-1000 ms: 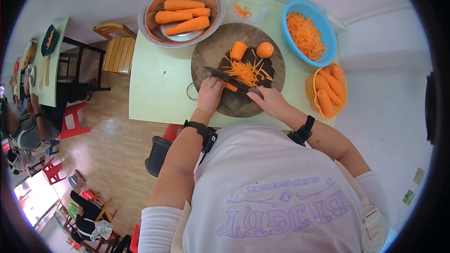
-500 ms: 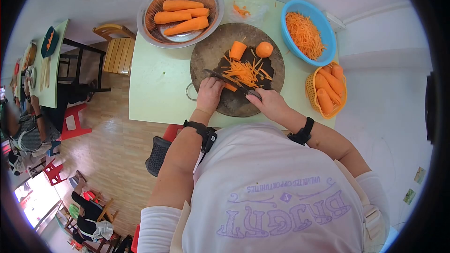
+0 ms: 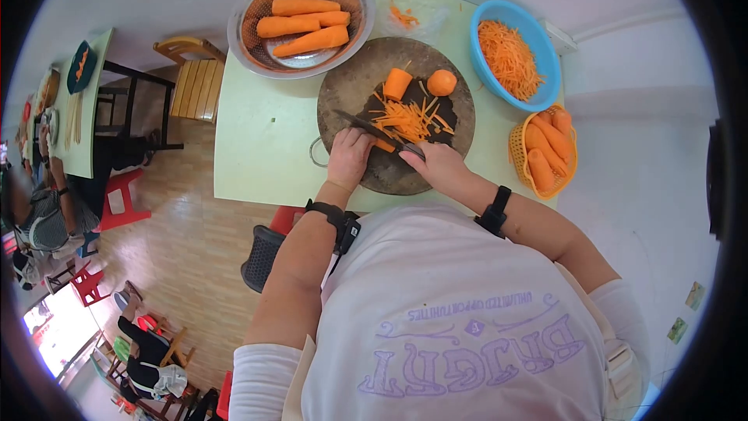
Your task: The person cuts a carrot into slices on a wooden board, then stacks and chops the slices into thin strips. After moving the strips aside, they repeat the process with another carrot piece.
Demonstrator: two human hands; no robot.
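My right hand (image 3: 440,165) is wrapped round the handle of a dark knife (image 3: 366,125), whose blade points up and left over the round wooden board (image 3: 343,82). Beside the blade, the bent fingers of my left hand (image 3: 350,157) press on a carrot piece (image 3: 383,145), mostly hidden by the knife and fingers. Cut carrot strips (image 3: 409,119) lie in a loose pile just beyond the knife. Two thicker carrot chunks, one standing cut piece (image 3: 397,83) and one rounded end (image 3: 442,83), rest at the board's far side.
A metal colander (image 3: 361,47) with several peeled carrots stands at the back left. At the right are a blue bowl (image 3: 551,51) of shredded carrot and a yellow basket (image 3: 517,157) of carrots. A plastic bag (image 3: 425,23) lies behind the board. Other people sit at far left.
My right hand and the knife have shifted slightly left and up across the board. My left hand stays at nearly the same place.
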